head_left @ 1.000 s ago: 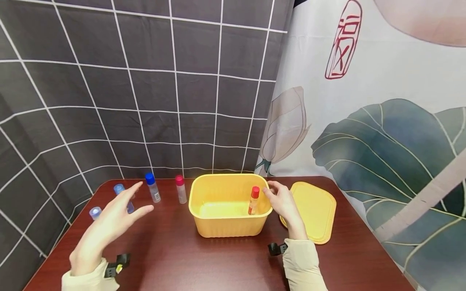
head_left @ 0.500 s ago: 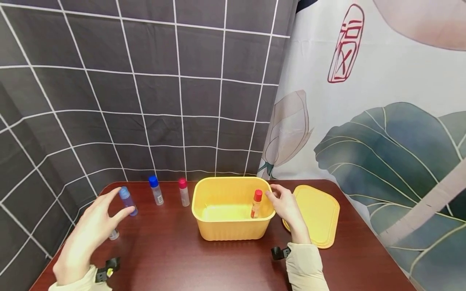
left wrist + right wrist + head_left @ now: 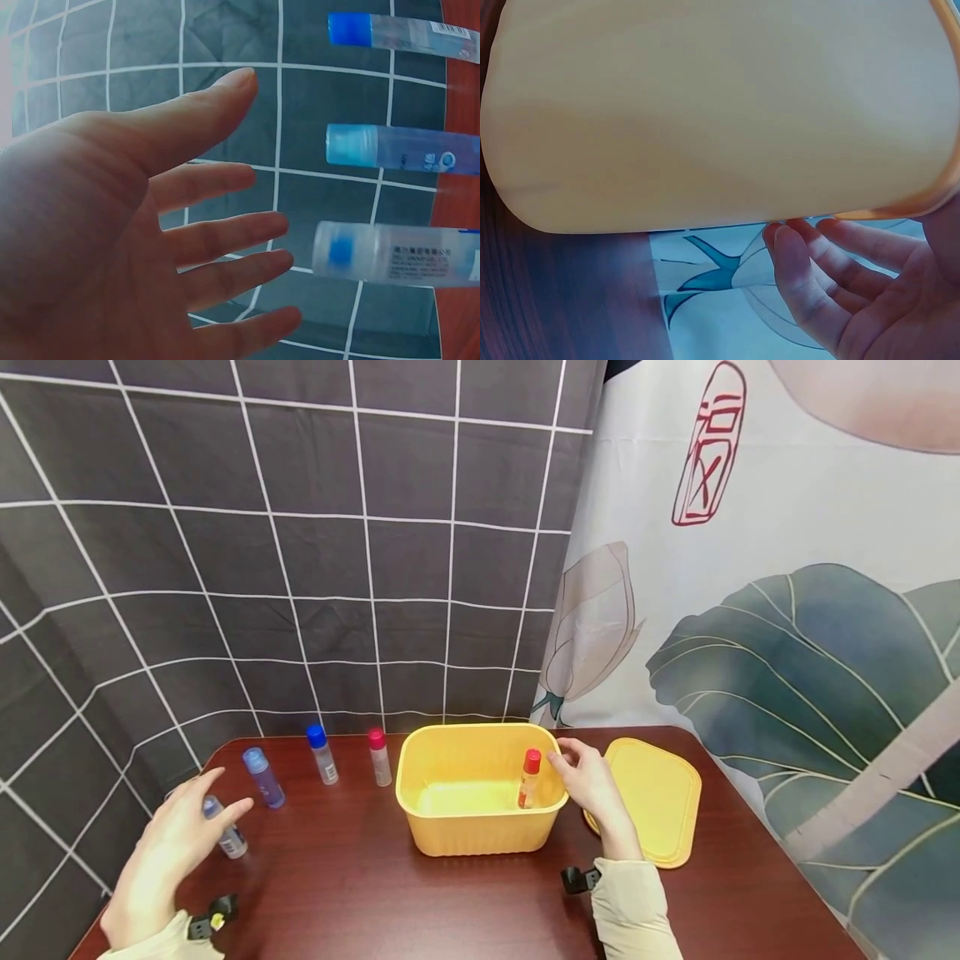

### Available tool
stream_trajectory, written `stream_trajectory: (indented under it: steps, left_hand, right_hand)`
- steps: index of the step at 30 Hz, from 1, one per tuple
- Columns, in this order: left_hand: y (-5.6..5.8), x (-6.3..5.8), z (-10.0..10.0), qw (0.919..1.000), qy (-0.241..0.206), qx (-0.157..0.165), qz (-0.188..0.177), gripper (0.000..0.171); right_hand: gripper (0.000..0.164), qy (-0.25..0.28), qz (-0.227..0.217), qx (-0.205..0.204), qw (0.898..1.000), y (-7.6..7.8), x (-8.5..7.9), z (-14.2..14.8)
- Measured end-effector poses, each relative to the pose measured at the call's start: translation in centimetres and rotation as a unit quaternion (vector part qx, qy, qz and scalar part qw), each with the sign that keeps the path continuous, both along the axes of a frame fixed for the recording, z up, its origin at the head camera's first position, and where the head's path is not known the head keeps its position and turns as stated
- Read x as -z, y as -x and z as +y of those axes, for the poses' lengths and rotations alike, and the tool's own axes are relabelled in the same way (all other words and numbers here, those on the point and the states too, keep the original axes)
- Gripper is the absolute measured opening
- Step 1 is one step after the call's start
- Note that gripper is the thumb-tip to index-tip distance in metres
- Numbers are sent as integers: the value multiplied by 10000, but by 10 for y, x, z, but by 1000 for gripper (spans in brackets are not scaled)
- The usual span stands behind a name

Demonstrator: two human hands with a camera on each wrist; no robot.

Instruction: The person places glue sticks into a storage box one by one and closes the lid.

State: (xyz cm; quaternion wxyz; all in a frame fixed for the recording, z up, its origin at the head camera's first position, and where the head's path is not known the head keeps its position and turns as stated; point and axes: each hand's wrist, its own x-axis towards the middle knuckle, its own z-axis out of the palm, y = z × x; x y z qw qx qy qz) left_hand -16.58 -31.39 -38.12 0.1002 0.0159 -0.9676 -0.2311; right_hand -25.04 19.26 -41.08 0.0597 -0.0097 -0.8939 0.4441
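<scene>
Showing btl [image 3: 529, 781] in bin [image 3: 480, 837]: head only

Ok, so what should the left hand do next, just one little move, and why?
I'd probably ease the left hand slightly closer to the nearest bottle. In the left wrist view, the fingertips stop short of that bottle, and the grip is open with nothing in it, so closing now might just miss.

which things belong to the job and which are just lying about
Likely job things:
yellow box, at the right hand
red-capped bottle inside it
clear bottle nearest the left hand
light blue-capped bottle
blue-capped bottle
pink-capped bottle

Seemingly just there:
yellow lid, lying apart
grey cloth
flowered cloth
</scene>
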Motion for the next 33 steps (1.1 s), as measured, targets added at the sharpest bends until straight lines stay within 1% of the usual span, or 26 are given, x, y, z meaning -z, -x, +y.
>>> stream_trajectory:
  steps: [5,8,13,15,23,26,33]
  left_hand:
    - [1,3,-8,9995,73,-156,-277,72]
    - [0,6,-11,9994,99,-187,-273,70]
    - [1,10,-15,9995,102,-280,-104,65]
    - [2,12,-17,9994,101,-302,-123,64]
    - [4,17,-24,9987,19,-328,-386,57]
    - [4,19,-26,9988,-32,-337,-364,54]
    - [4,27,-29,9993,-140,-332,-57,43]
  right_hand:
    - [43,-4,18,30,10000,1,1,0]
    - [42,38,50,20,10000,1,3,0]
    - [41,77,93,0,9999,2,4,1]
    - [41,60,109,-1,9999,2,4,1]
    - [42,16,128,-28,9999,2,4,1]
    - [41,12,135,-20,9999,2,4,1]
    - [41,-26,149,-11,9999,2,3,1]
